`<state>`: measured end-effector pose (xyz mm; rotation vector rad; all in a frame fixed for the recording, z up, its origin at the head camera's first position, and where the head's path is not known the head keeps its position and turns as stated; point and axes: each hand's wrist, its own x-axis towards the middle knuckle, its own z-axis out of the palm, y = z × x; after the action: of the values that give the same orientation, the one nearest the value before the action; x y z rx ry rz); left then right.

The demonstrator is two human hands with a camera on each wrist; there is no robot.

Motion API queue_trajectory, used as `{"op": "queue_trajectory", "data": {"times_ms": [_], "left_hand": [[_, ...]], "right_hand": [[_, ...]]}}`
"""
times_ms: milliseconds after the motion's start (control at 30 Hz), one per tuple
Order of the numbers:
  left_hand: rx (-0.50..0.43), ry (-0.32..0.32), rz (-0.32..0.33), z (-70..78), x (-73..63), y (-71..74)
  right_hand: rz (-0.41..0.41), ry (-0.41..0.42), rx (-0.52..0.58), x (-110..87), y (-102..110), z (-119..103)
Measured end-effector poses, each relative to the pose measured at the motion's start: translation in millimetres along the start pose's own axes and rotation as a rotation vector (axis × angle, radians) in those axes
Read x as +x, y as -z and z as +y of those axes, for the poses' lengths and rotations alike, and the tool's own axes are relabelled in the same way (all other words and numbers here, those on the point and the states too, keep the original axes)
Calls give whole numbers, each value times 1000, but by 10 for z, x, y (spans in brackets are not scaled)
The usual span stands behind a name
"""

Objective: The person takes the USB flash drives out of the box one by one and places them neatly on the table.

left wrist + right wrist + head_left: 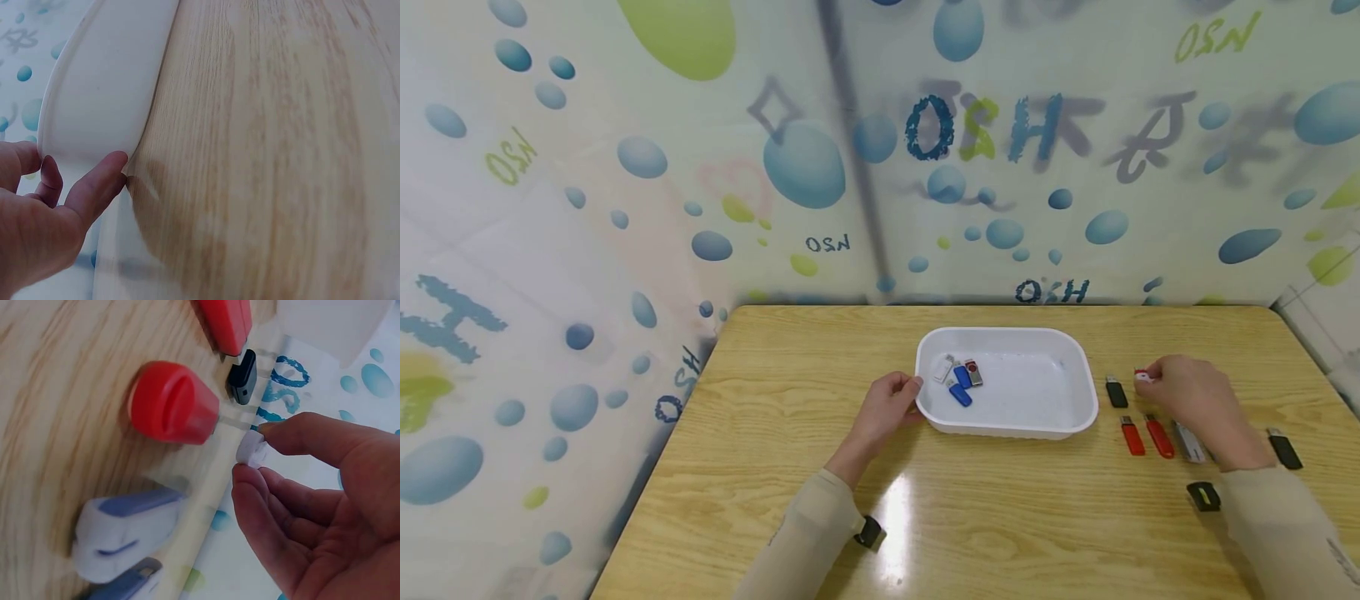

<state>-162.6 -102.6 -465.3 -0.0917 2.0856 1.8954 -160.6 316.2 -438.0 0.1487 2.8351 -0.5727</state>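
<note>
pinching a small white stick [1143,377] at the head view's lower right, the right hand [1198,400] is right of the long tub [1011,431], whose left end the left hand [883,408] holds.

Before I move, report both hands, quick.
Left hand: closed, gripping the white tray at its left end.
Right hand: closed, pinching a white-and-red USB stick between thumb and fingers.

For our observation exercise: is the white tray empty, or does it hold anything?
Not empty: four USB sticks lie inside the white tray, toward its left end.
</note>
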Motion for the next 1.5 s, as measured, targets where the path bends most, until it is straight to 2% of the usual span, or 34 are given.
{"op": "queue_trajectory", "data": {"times_ms": [300,667,967,1200,1500], "left_hand": [[8,-4,-5,-3,4,6],[15,-12,-5,-14,6,4],[7,-10,-2,-3,-4,4],[8,-19,-8,-11,5,6],[15,-12,2,-1,-3,3]], "right_hand": [[-74,-9,2,26,-22,-15],[-79,32,-19,43,-78,27],[-92,13,-24,35,-101,8],[-50,45,-28,-9,-124,-14],[-75,15,-15,-22,-105,-23]]}}
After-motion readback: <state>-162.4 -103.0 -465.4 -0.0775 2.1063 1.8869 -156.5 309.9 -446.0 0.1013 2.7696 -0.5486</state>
